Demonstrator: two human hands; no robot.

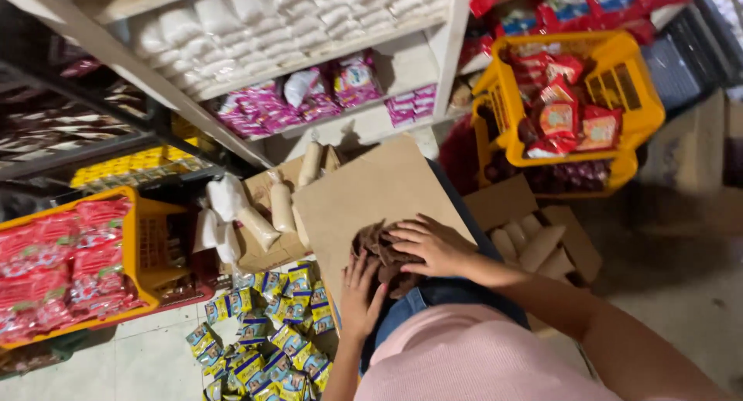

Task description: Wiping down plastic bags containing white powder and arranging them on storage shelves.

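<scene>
Resting on brown packets (385, 255): right hand (433, 246) spread open atop, left hand (361, 294) open, flat against near side.

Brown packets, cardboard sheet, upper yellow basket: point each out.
brown packets (381, 250): head view, top of the pile.
cardboard sheet (371, 188): head view, bare middle.
yellow basket (648, 111): head view, right rim.

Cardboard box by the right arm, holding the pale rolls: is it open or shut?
Open. The cardboard box has its flaps spread outward, and the pale rolls inside show from above.
</scene>
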